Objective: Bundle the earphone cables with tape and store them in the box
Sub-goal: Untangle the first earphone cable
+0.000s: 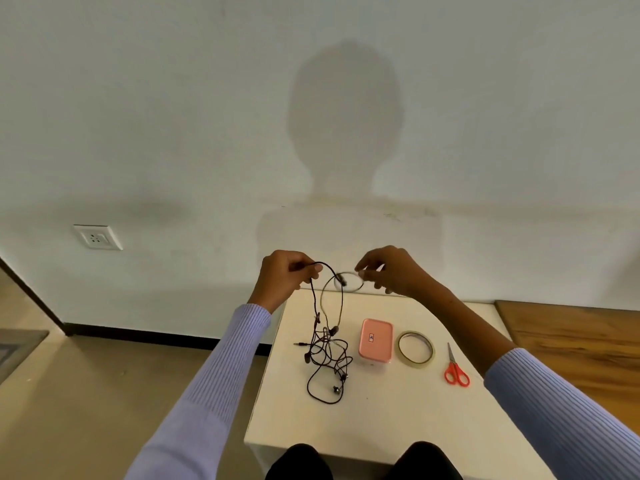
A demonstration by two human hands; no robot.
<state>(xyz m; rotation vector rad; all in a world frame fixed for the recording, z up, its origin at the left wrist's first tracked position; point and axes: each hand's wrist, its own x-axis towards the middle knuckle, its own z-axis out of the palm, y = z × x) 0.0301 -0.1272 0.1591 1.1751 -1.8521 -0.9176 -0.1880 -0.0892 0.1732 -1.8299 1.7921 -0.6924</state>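
Up above the far edge of the small white table (pixel 381 420), both hands are raised with earphone cables strung between them. The left hand (pixel 282 277) has its fingers curled round a dark cable (pixel 341 299), which arches up out of the fist and drops in two strands toward the tabletop. The right hand (pixel 389 270) pinches a small loop of paler cable (pixel 349 282) between thumb and fingertips, the other fingers fanned loosely behind. Below the hands, the strands run down into a tangled heap of earphone cables (pixel 327 358) lying on the table, with a jack plug sticking out to the left and several earbuds showing among the loops; how many sets are in the knot cannot be told. Just to the right of the heap sits the pink box (pixel 376 339), its lid on. Beside the box lies a roll of tape (pixel 415 349), flat on the table, and further right a pair of red-handled scissors (pixel 455 368), blades pointing away from the person. Lilac ribbed sleeves (pixel 221 368) cover both forearms. Behind the table stands a pale wall (pixel 173 116) bearing the person's shadow, with a white socket (pixel 98 237) low on the left.
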